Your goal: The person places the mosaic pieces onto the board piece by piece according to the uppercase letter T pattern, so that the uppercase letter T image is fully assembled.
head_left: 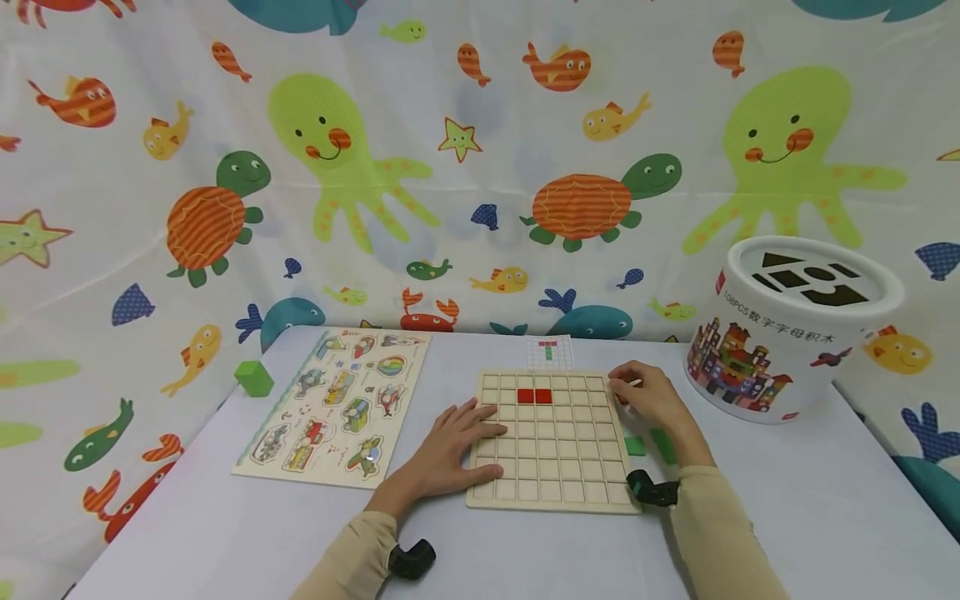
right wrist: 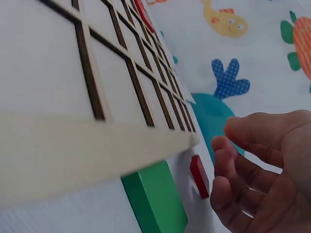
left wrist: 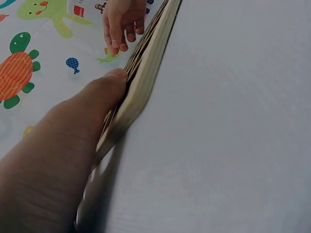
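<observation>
A wooden grid board [head_left: 547,475] lies on the table, with two red square tiles [head_left: 534,396] side by side in an upper row. My left hand [head_left: 457,454] rests on the board's left edge, fingers spread over the cells and thumb [left wrist: 99,97] along the rim. Beside the upper right corner hovers my right hand [head_left: 654,398], its fingers bent loosely with nothing seen between them. Under those fingertips a red tile [right wrist: 199,175] lies on the table. Nearer to me along the board's right side are a green tile [head_left: 634,446] and another green piece [head_left: 663,447].
Behind the board lies a small card [head_left: 549,354] showing a red and green pattern on a grid. A picture puzzle board [head_left: 337,408] is at left, with a green cube [head_left: 253,378] beyond it. A white block bucket [head_left: 780,350] stands at back right.
</observation>
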`<state>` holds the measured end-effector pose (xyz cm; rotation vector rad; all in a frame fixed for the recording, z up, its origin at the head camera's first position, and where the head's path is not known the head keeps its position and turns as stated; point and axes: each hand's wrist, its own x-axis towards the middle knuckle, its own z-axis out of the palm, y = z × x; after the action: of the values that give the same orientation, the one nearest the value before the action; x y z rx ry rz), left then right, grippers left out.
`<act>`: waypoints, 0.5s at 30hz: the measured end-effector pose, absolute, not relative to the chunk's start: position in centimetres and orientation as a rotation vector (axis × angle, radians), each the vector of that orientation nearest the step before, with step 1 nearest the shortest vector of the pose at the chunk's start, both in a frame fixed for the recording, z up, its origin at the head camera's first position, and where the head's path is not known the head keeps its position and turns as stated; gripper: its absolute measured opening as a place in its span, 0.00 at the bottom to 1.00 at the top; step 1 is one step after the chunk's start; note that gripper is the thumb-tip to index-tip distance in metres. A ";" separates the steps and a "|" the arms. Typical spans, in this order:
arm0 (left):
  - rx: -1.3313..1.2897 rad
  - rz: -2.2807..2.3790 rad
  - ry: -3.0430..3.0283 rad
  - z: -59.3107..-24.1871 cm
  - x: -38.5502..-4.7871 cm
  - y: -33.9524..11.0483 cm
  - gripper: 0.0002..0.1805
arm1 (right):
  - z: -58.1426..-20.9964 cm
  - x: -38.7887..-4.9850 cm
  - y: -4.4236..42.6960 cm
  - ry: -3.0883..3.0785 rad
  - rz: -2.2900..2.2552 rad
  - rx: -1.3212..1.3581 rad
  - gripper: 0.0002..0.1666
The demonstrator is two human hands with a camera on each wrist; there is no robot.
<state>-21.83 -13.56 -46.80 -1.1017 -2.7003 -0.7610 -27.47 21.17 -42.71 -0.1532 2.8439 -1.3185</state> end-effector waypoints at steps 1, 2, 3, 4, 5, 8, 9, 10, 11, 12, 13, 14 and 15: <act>-1.101 -0.760 -2.701 -46.8 -21.8 -13.6 0.31 | -42.8 -27.5 21.4 2.858 -1.296 -0.133 0.15; -1.100 -0.758 -2.705 -46.9 -21.8 -13.6 0.31 | -42.8 -27.4 21.5 2.870 -1.275 -0.113 0.15; -1.098 -0.758 -2.708 -46.9 -21.8 -13.6 0.31 | -42.8 -27.4 21.7 2.877 -1.258 -0.097 0.15; -1.096 -0.759 -2.710 -47.0 -21.8 -13.6 0.31 | -42.8 -27.4 21.8 2.878 -1.247 -0.074 0.15; -1.095 -0.759 -2.712 -47.0 -21.8 -13.6 0.31 | -42.8 -27.3 21.9 2.872 -1.243 -0.057 0.15; -1.094 -0.765 -2.713 -47.0 -21.8 -13.6 0.31 | -42.7 -27.3 22.1 2.843 -1.244 -0.004 0.15; -1.095 -0.767 -2.714 -47.0 -21.8 -13.6 0.31 | -42.7 -27.2 22.2 2.835 -1.239 0.004 0.16; -1.096 -0.769 -2.712 -47.0 -21.8 -13.6 0.31 | -42.6 -27.2 22.3 2.829 -1.231 0.006 0.16; -1.097 -0.772 -2.710 -47.0 -21.8 -13.6 0.31 | -42.6 -27.2 22.4 2.827 -1.216 0.010 0.16; -1.098 -0.774 -2.706 -47.0 -21.8 -13.6 0.31 | -42.7 -27.2 22.5 2.825 -1.196 0.019 0.17; -1.100 -0.778 -2.704 -47.0 -21.8 -13.6 0.31 | -42.7 -27.1 22.6 2.824 -1.172 0.020 0.17; -1.102 -0.782 -2.702 -46.9 -21.8 -13.6 0.30 | -42.7 -27.1 22.7 2.823 -1.152 0.015 0.18; -1.102 -0.782 -2.700 -46.9 -21.8 -13.6 0.30 | -42.8 -27.1 22.9 2.819 -1.131 0.019 0.18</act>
<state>-21.80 -13.59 -46.93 -1.1022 -2.7000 -0.7823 -27.10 22.87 -42.80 0.0193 2.8187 -1.1313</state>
